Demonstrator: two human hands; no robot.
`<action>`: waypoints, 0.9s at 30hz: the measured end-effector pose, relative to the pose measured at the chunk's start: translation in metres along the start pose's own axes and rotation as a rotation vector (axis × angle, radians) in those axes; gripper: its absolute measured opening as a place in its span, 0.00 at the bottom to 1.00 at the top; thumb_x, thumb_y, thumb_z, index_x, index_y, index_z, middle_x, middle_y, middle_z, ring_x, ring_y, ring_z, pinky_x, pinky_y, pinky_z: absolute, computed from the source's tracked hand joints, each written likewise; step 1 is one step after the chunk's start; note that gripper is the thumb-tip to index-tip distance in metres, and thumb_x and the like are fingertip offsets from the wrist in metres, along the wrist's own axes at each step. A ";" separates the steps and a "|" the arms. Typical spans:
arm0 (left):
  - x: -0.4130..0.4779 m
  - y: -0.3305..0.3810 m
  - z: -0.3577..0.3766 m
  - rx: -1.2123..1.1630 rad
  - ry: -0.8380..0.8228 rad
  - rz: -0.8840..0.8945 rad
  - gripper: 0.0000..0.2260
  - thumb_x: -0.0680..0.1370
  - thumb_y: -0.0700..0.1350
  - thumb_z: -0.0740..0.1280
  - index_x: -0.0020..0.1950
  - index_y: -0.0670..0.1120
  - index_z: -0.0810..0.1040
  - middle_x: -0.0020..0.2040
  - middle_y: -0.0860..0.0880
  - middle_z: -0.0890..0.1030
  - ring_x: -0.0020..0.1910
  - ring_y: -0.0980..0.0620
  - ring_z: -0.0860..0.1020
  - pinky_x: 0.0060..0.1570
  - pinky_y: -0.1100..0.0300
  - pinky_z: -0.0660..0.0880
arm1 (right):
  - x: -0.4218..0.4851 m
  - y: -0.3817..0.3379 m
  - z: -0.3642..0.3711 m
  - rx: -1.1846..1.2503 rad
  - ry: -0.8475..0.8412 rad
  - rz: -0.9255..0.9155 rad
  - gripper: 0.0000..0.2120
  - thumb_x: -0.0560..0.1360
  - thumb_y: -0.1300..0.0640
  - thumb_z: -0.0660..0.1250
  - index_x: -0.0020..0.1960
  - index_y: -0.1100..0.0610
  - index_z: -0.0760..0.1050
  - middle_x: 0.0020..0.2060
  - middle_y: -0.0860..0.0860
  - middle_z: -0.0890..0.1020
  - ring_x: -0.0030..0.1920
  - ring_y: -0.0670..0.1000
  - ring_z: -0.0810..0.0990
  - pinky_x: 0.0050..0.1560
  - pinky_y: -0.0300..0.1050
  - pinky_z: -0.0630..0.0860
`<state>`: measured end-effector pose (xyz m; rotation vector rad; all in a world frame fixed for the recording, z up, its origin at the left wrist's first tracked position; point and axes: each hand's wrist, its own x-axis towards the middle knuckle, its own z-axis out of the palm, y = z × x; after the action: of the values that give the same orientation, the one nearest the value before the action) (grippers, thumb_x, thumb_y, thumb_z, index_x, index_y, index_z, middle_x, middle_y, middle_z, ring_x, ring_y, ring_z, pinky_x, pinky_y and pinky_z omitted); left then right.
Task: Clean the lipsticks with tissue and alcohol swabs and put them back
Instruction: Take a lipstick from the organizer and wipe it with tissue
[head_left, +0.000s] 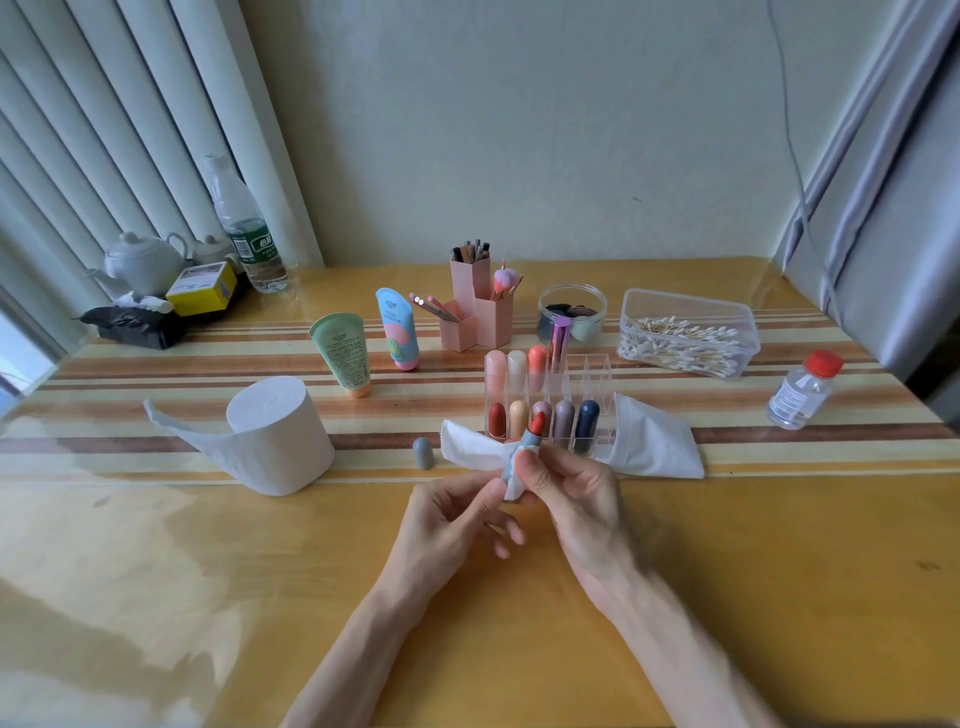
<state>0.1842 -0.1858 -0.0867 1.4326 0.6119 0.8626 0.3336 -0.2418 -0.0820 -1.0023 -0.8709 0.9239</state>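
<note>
An uncapped lipstick (531, 435) with a grey-blue body and a red tip is held upright just in front of the clear organizer (592, 374). A white tissue (470, 450) is wrapped around its body. My right hand (571, 499) pinches the lipstick. My left hand (457, 514) holds the tissue against it. The grey cap (423, 453) stands on the table to the left. Several capped lipsticks (563, 420) stand in the organizer's slots.
A tissue roll (280, 441) with a loose tail stands at the left. Another tissue (654, 441) lies right of the organizer. A swab box (685, 332), an alcohol bottle (802, 389), two tubes (363, 353) and pink brush holders (475, 306) stand behind.
</note>
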 end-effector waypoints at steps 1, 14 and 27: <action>0.000 0.000 0.000 0.013 0.002 0.001 0.12 0.82 0.43 0.66 0.57 0.38 0.86 0.41 0.40 0.86 0.34 0.46 0.83 0.36 0.57 0.80 | 0.000 0.000 0.000 0.005 -0.006 0.000 0.16 0.81 0.59 0.70 0.39 0.68 0.80 0.40 0.61 0.84 0.37 0.59 0.81 0.40 0.57 0.80; 0.000 -0.003 0.000 0.044 0.093 0.016 0.11 0.77 0.45 0.75 0.56 0.40 0.86 0.40 0.42 0.86 0.35 0.45 0.84 0.37 0.55 0.80 | -0.001 0.004 -0.002 -0.019 0.008 -0.023 0.09 0.80 0.57 0.73 0.46 0.62 0.87 0.47 0.59 0.88 0.52 0.51 0.84 0.57 0.44 0.79; 0.000 0.001 0.000 0.023 0.089 0.008 0.08 0.76 0.44 0.75 0.53 0.42 0.87 0.41 0.42 0.86 0.35 0.46 0.84 0.35 0.56 0.81 | 0.000 0.010 -0.002 -0.054 0.018 -0.053 0.10 0.79 0.57 0.73 0.49 0.65 0.86 0.46 0.62 0.88 0.55 0.52 0.85 0.61 0.45 0.79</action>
<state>0.1840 -0.1863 -0.0859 1.4242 0.6853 0.9326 0.3330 -0.2396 -0.0915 -1.0279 -0.9072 0.8490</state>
